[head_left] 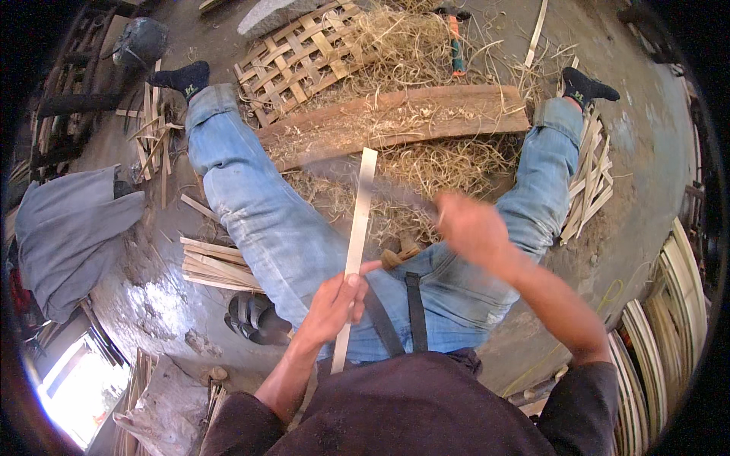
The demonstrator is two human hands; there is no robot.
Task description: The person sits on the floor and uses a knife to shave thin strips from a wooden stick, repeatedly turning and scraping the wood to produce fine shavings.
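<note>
My left hand (334, 305) is closed around the lower part of a flat, pale bamboo strip (360, 216). The strip stands up from my lap, leaning slightly right toward its top end. My right hand (473, 232), smeared by motion, grips a long knife (403, 196). Its blurred blade reaches left to the upper half of the strip; whether it touches the strip I cannot tell. Beyond the hands, a wooden plank (403, 118) lies crosswise between my outstretched legs, with thin curled shavings (464, 163) over and around it.
Behind the plank lie a woven bamboo mat (300, 61) and an orange-handled tool (456, 49). Bundled strips (217, 264) and dark sandals (255, 318) sit left of my leg. More strips (589, 178) lie by my right leg. Curved slats (646, 365) stand at right; grey cloth (72, 228) hangs left.
</note>
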